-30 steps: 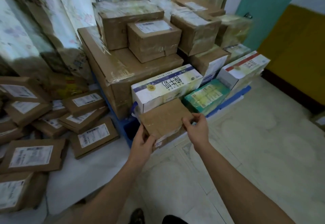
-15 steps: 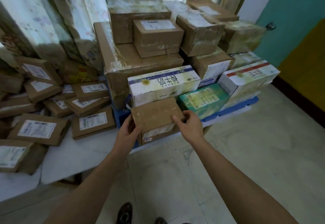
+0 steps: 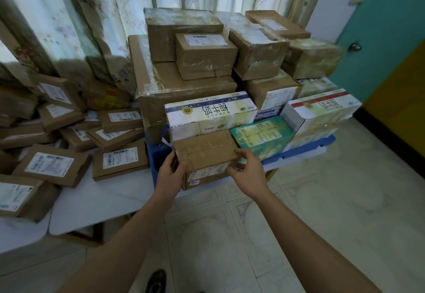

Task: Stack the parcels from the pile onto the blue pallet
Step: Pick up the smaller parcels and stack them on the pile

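Both hands, left hand [image 3: 171,173] and right hand [image 3: 249,173], are grasping a brown parcel [image 3: 204,150]. Their fingers are curling round its ends at the blue pallet [image 3: 305,149] edge.

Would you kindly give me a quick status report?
Left hand and right hand gripping brown parcel. Parcel at blue pallet front edge. Nothing blocking.

A taped brown parcel [image 3: 205,150] sits at the blue pallet [image 3: 301,152]'s front edge, against a white carton (blue-striped) [image 3: 210,114]. Flat labelled parcels [image 3: 69,136] lie piled at left.
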